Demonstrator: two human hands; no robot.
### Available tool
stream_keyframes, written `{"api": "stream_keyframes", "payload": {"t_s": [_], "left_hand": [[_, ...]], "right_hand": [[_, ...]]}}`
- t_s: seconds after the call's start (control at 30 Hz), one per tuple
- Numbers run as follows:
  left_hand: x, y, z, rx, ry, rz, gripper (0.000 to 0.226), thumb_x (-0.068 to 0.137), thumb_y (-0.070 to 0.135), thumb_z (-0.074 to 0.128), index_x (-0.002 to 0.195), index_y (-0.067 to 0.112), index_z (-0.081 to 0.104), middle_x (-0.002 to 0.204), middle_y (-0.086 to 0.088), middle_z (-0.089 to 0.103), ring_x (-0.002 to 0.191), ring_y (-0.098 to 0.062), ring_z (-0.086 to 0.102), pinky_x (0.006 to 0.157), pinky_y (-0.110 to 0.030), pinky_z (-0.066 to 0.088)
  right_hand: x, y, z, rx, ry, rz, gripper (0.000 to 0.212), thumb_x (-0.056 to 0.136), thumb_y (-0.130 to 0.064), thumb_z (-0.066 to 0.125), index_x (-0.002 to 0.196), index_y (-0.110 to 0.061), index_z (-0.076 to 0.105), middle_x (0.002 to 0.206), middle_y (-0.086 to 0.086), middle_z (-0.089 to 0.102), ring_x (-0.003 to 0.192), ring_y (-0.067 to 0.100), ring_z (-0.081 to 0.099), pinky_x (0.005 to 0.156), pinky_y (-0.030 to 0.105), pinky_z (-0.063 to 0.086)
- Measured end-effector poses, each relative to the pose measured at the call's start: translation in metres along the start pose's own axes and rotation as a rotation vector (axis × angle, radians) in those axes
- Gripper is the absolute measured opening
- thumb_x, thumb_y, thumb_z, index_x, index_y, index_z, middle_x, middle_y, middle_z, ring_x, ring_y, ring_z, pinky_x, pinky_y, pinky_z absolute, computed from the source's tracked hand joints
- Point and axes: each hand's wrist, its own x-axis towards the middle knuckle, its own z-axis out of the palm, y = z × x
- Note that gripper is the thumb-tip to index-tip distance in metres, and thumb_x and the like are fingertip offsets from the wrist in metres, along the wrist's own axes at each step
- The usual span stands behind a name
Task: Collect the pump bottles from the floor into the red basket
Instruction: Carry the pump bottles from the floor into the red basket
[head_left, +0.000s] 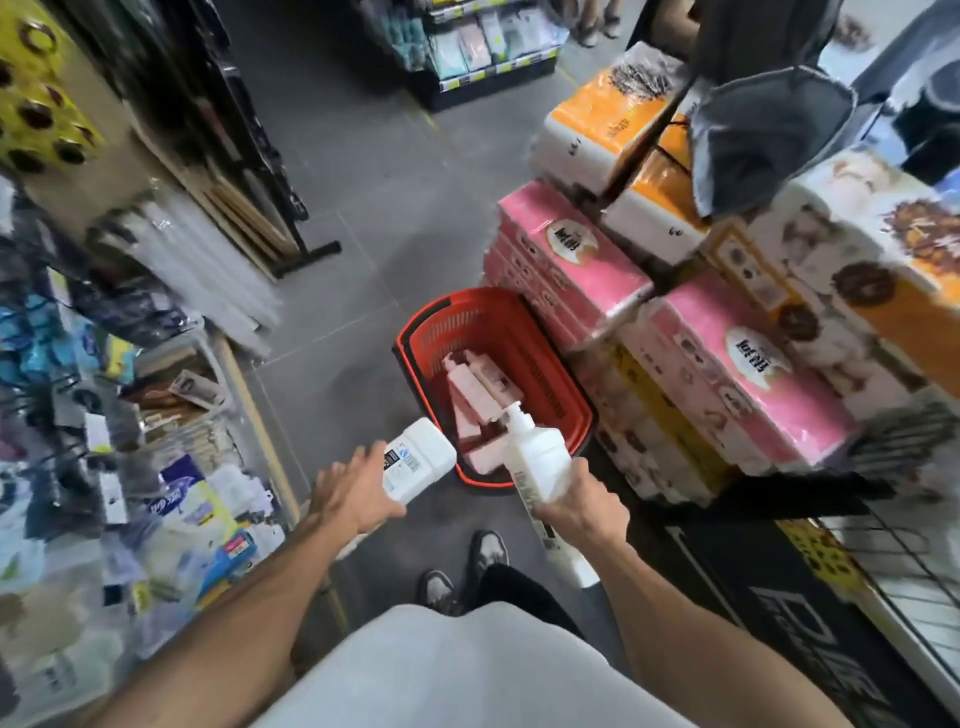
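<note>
So the grey tiled floor (395, 208) of a shop aisle is taking up most of the view. A big stack of pink, orange and white tissue packs (753, 374) is piling up on the right, and a cluttered shelf of packets (130, 467) is running down the left, pretty blurry.

The red basket (415, 332) is sitting on the floor right up against the bottom of the tissue packs, straight ahead of the person. A bunch of pink bottles (475, 395) are already lying inside it, heaped on their sides.

Both arms are reaching out toward the basket's near end. The right pump bottle (537, 457), white, is hanging over the near rim with its pump head pointing into the basket. More white is sticking out below the fist, and I can't tell if that's the same bottle or a second one. The left white bottle (423, 454) is hovering just beside the basket's near-left corner, label facing up.

The left hand (353, 491) is holding its bottle by the near end, fingers wrapping under it. The right hand (584, 506) is clenching tight around its bottle's body.

Dark shoes (488, 551) are peeking out below.
</note>
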Motion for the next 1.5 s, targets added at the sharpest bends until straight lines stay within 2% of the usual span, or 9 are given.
{"api": "stream_keyframes", "payload": {"t_s": [0.07, 0.23, 0.33, 0.53, 0.77, 0.9, 1.03, 1.27, 1.5], "left_hand": [[0.017, 0.000, -0.011, 0.000, -0.006, 0.008, 0.090, 0.066, 0.061, 0.077, 0.138, 0.026, 0.036, 0.135, -0.002, 0.055, 0.117, -0.034, 0.061, 0.093, -0.042, 0.047], [0.050, 0.008, -0.035, 0.029, -0.021, 0.017, 0.085, 0.068, 0.060, 0.077, 0.135, 0.025, 0.037, 0.135, -0.002, 0.056, 0.116, -0.035, 0.061, 0.093, -0.042, 0.046], [0.063, 0.011, -0.043, 0.052, -0.065, 0.005, 0.084, 0.069, 0.060, 0.076, 0.135, 0.025, 0.036, 0.135, -0.002, 0.056, 0.117, -0.033, 0.060, 0.095, -0.042, 0.046], [0.099, 0.019, -0.062, 0.122, -0.095, 0.026, 0.084, 0.068, 0.061, 0.076, 0.134, 0.027, 0.037, 0.133, 0.000, 0.056, 0.116, -0.031, 0.062, 0.094, -0.042, 0.047], [0.145, 0.036, -0.082, 0.172, -0.130, 0.101, 0.087, 0.068, 0.063, 0.076, 0.136, 0.026, 0.037, 0.135, 0.002, 0.055, 0.115, -0.030, 0.062, 0.091, -0.039, 0.046], [0.179, 0.045, -0.092, 0.225, -0.161, 0.189, 0.087, 0.067, 0.063, 0.075, 0.137, 0.028, 0.037, 0.133, 0.003, 0.055, 0.114, -0.028, 0.063, 0.090, -0.038, 0.047], [0.223, 0.055, -0.111, 0.298, -0.205, 0.316, 0.095, 0.065, 0.064, 0.074, 0.143, 0.029, 0.033, 0.135, 0.003, 0.054, 0.115, -0.027, 0.062, 0.092, -0.038, 0.047], [0.317, 0.084, -0.148, 0.476, -0.190, 0.565, 0.082, 0.068, 0.057, 0.075, 0.135, 0.026, 0.039, 0.127, 0.004, 0.055, 0.110, -0.025, 0.064, 0.084, -0.037, 0.047], [0.383, 0.123, -0.162, 0.638, -0.193, 0.768, 0.094, 0.068, 0.054, 0.076, 0.146, 0.025, 0.031, 0.131, 0.003, 0.052, 0.114, -0.025, 0.062, 0.085, -0.039, 0.049]], "right_hand": [[0.011, -0.005, -0.003, 0.009, -0.002, 0.019, 0.069, 0.063, -0.058, 0.071, 0.113, -0.026, 0.036, 0.093, -0.006, 0.062, 0.076, 0.022, 0.061, 0.059, 0.032, 0.044], [0.044, -0.013, -0.007, 0.049, -0.018, 0.051, 0.068, 0.064, -0.061, 0.072, 0.109, -0.028, 0.032, 0.094, -0.007, 0.061, 0.076, 0.018, 0.063, 0.062, 0.032, 0.053], [0.059, -0.019, -0.010, 0.098, -0.045, 0.083, 0.067, 0.067, -0.061, 0.073, 0.107, -0.029, 0.030, 0.093, -0.008, 0.059, 0.076, 0.017, 0.062, 0.055, 0.029, 0.047], [0.092, -0.029, -0.015, 0.173, -0.071, 0.130, 0.068, 0.064, -0.062, 0.074, 0.108, -0.031, 0.031, 0.096, -0.007, 0.061, 0.082, 0.019, 0.066, 0.071, 0.037, 0.058], [0.114, -0.036, -0.024, 0.194, -0.074, 0.194, 0.068, 0.065, -0.064, 0.073, 0.107, -0.029, 0.031, 0.096, -0.007, 0.060, 0.084, 0.019, 0.064, 0.067, 0.033, 0.051], [0.122, -0.040, -0.023, 0.250, -0.079, 0.273, 0.070, 0.064, -0.065, 0.072, 0.109, -0.030, 0.032, 0.098, -0.008, 0.060, 0.085, 0.018, 0.064, 0.065, 0.033, 0.050], [0.130, -0.054, -0.021, 0.314, -0.057, 0.400, 0.072, 0.061, -0.069, 0.068, 0.112, -0.032, 0.033, 0.098, -0.009, 0.060, 0.088, 0.019, 0.065, 0.071, 0.037, 0.056], [0.154, -0.094, -0.016, 0.444, -0.001, 0.624, 0.069, 0.065, -0.065, 0.068, 0.114, -0.028, 0.035, 0.099, -0.007, 0.061, 0.089, 0.023, 0.065, 0.067, 0.035, 0.045], [0.175, -0.114, -0.001, 0.570, 0.008, 0.783, 0.064, 0.068, -0.061, 0.067, 0.110, -0.025, 0.034, 0.097, -0.004, 0.061, 0.080, 0.024, 0.056, 0.068, 0.036, 0.043]]}}
